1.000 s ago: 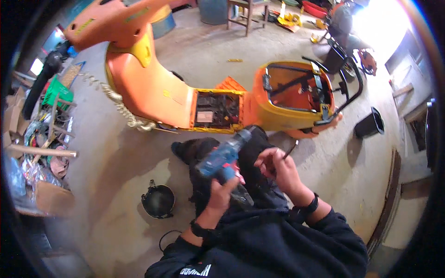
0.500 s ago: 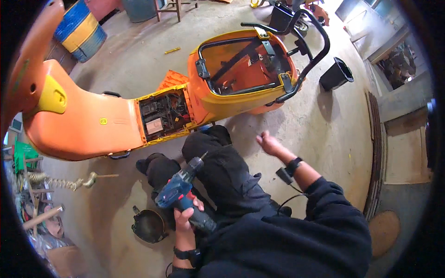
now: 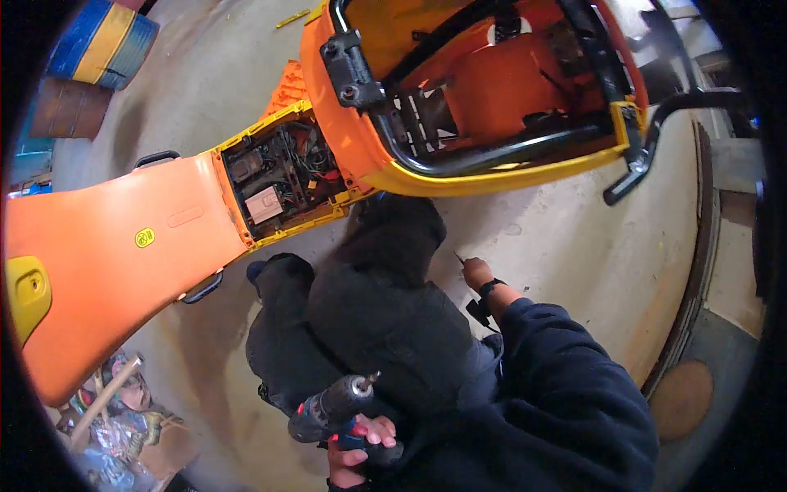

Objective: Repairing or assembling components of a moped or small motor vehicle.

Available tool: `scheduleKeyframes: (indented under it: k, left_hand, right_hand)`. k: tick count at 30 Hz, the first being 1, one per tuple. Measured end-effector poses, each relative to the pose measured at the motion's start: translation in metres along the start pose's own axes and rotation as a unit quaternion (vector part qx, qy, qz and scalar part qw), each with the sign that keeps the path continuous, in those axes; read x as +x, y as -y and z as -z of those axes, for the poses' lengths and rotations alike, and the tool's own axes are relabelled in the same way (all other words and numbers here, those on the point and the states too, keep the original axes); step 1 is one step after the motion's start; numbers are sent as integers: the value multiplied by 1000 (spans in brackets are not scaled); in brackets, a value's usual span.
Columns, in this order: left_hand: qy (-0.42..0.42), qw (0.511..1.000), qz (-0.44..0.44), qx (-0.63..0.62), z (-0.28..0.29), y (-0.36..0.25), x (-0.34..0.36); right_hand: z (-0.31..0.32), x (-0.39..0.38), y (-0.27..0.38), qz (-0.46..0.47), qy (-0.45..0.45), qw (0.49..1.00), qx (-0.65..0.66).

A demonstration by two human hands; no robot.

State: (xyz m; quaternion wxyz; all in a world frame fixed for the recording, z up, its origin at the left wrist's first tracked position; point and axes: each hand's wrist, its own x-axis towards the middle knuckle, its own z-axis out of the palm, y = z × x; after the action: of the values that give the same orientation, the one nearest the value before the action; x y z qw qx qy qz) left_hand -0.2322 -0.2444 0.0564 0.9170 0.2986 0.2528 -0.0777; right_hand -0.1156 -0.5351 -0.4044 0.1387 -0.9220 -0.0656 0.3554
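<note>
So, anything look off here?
Yes: the orange scooter has an uncovered middle bay with wiring exposed, and its rear section gapes open inside a black tube frame, so it looks half-dismantled. A thin yellow piece lies loose on the floor beyond. No spill or breakage I can make out.

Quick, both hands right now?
Left hand: closed around a power drill.
Right hand: closed, seemingly pinching a thin dark object, too small to identify.

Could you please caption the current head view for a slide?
Left grip holding a dark pistol-shaped drill near an orange and yellow plastic scooter body.
</note>
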Motion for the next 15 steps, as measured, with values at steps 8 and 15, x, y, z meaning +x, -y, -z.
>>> scheduleKeyframes:
  k: [8,15]
  left_hand:
    - [-23,996,76,-38,21,-4,7]
    - [62,993,97,40,35,-2,14]
  right_hand:
    - [-16,26,-21,17,7,998,-57]
    - [72,-4,17,-4,57,998,-21]
